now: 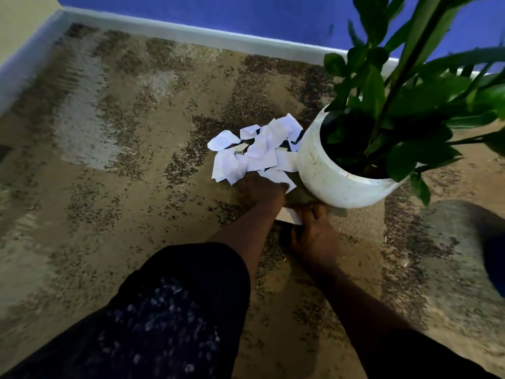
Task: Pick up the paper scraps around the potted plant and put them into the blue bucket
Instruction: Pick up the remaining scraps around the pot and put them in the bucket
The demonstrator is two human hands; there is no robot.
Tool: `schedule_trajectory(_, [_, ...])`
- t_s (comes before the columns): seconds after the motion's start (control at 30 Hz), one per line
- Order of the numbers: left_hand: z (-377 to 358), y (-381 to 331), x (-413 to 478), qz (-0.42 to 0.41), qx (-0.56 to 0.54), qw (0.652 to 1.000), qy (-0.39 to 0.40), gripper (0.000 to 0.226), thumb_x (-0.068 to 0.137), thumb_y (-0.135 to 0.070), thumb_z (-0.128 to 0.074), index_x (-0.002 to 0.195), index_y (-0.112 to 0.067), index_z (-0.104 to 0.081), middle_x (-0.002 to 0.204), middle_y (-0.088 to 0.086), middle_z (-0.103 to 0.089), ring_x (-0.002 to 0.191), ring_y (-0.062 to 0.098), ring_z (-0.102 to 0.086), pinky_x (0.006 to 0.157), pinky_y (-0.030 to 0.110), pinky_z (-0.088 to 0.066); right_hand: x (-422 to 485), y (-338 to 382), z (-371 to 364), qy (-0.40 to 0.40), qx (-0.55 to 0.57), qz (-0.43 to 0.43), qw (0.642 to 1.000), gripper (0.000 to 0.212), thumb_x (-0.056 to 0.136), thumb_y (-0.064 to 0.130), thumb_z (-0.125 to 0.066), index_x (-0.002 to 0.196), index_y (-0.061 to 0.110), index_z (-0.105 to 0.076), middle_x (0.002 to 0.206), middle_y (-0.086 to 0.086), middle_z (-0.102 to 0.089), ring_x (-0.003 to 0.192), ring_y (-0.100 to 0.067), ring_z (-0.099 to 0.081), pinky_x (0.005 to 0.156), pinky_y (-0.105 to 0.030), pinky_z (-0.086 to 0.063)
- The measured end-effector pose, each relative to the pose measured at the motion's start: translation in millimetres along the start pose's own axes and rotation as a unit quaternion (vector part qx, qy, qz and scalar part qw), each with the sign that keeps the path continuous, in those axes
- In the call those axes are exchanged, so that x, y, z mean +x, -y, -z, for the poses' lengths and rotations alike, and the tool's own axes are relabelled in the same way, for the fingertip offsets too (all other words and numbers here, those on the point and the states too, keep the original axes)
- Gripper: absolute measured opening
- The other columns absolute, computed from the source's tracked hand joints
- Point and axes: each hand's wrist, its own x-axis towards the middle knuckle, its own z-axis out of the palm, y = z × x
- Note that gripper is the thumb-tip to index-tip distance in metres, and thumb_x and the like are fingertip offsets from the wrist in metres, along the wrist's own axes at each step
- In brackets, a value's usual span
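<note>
We see both forearms (349,291) bare; dark navy fabric (177,310) flecked with pale speckles on the left, a plain dark sleeve (410,356) on the right.

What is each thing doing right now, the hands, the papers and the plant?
left hand: on the pile, fingers hidden.
right hand: pinches one scrap.
pile: crumpled, on the carpet beside the pot.
pot: upright, holds the plant.

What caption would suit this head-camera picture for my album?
Left hand touches, right hand pinches crumpled white paper scraps beside a round white plant pot on speckled brown carpet.
</note>
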Motion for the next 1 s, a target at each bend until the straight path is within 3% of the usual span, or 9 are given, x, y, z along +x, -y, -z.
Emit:
schedule_trajectory(0.2, [5.4,8.5,-7.2,0.067,-0.060,0.996,-0.020,0.036,0.087,-0.026,-0.062,0.114,-0.002,-0.060,0.120,0.014,-0.063,0.111,0.029,-0.060,0.095,0.034,-0.049,-1.0,-0.7,-0.8,-0.004,0.006,0.009,1.000,0.048,0.079,0.024,-0.067,0.125,0.017,-0.057,0.115,-0.011,-0.054,0.076,-0.027,-0.060,0.055,-0.026,-0.041])
schedule_trajectory(0.33, [6.2,9.2,-11.3,0.086,-0.087,0.991,-0.045,0.032,0.084,-0.021,-0.066,0.110,-0.002,-0.062,0.120,0.017,-0.064,0.110,0.030,-0.061,0.093,0.036,-0.051,-1.2,1.1,1.3,-0.010,0.027,0.007,1.000,0.047,0.080,0.019,-0.064,0.125,0.014,-0.057,0.113,-0.014,-0.054,0.077,-0.029,-0.060,0.058,-0.031,-0.046])
schedule_trajectory(0.4, [7.3,7.6,-15.6,0.086,-0.090,0.990,-0.063,0.037,0.088,-0.017,-0.064,0.118,0.002,-0.056,0.125,0.019,-0.059,0.117,0.031,-0.057,0.098,0.035,-0.048,-1.6,0.6,0.3,-0.015,0.028,0.008,0.999,0.046,0.080,0.017,-0.064,0.125,0.012,-0.058,0.111,-0.015,-0.055,0.075,-0.031,-0.060,0.057,-0.031,-0.045])
schedule_trajectory(0.5, [5.6,10.4,-18.8,0.103,-0.125,0.983,-0.087,0.038,0.090,-0.012,-0.058,0.123,0.003,-0.047,0.128,0.019,-0.055,0.120,0.033,-0.054,0.100,0.037,-0.047,-2.2,0.4,-0.5,-0.017,0.027,0.000,0.999,0.046,0.084,0.026,-0.059,0.128,0.013,-0.056,0.113,-0.014,-0.054,0.077,-0.030,-0.060,0.059,-0.032,-0.047])
schedule_trajectory(0.6, [7.6,17.6,-20.3,0.090,-0.192,0.973,-0.092,0.036,0.083,-0.009,-0.063,0.115,0.000,-0.050,0.121,0.017,-0.057,0.110,0.031,-0.059,0.091,0.040,-0.053,-3.0,1.9,1.1,-0.027,0.043,0.004,0.999,0.048,0.085,0.034,-0.046,0.126,0.012,-0.056,0.112,-0.016,-0.054,0.076,-0.031,-0.060,0.058,-0.035,-0.049])
schedule_trajectory(0.7, [2.5,22.8,-22.1,0.064,-0.139,0.984,-0.087,0.045,0.079,-0.030,-0.068,0.114,-0.005,-0.056,0.120,0.012,-0.053,0.111,0.027,-0.054,0.088,0.026,-0.045,-3.1,0.6,0.4,-0.032,0.042,0.001,0.999,0.043,0.087,0.024,-0.056,0.128,0.010,-0.054,0.114,-0.016,-0.054,0.078,-0.032,-0.061,0.059,-0.036,-0.048])
schedule_trajectory(0.8, [-4.8,21.6,-23.7,0.040,-0.037,0.993,-0.108,0.063,0.079,-0.053,-0.062,0.124,-0.010,-0.052,0.123,0.011,-0.052,0.113,0.027,-0.048,0.096,0.034,-0.037,-3.8,-0.8,0.2,-0.027,0.049,-0.009,0.998,0.050,0.084,0.026,-0.062,0.130,0.008,-0.050,0.120,-0.017,-0.052,0.084,-0.032,-0.061,0.064,-0.037,-0.049])
schedule_trajectory(0.93, [-2.0,18.8,-25.8,0.071,-0.010,0.992,-0.101,0.050,0.087,-0.038,-0.057,0.125,-0.007,-0.047,0.125,0.013,-0.051,0.115,0.032,-0.047,0.095,0.039,-0.038,-5.4,-1.9,-0.5,-0.028,0.053,-0.006,0.998,0.057,0.079,0.029,-0.070,0.128,0.009,-0.049,0.117,-0.015,-0.052,0.081,-0.027,-0.059,0.062,-0.033,-0.047])
schedule_trajectory(1.0, [4.8,17.0,-25.1,0.085,-0.042,0.990,-0.102,0.037,0.093,-0.026,-0.052,0.123,-0.004,-0.048,0.126,0.014,-0.052,0.118,0.031,-0.049,0.099,0.037,-0.041,-6.2,0.2,-0.8,-0.043,0.051,0.002,0.998,0.049,0.084,0.032,-0.063,0.125,0.008,-0.050,0.111,-0.015,-0.053,0.071,-0.020,-0.053,0.057,-0.028,-0.040])
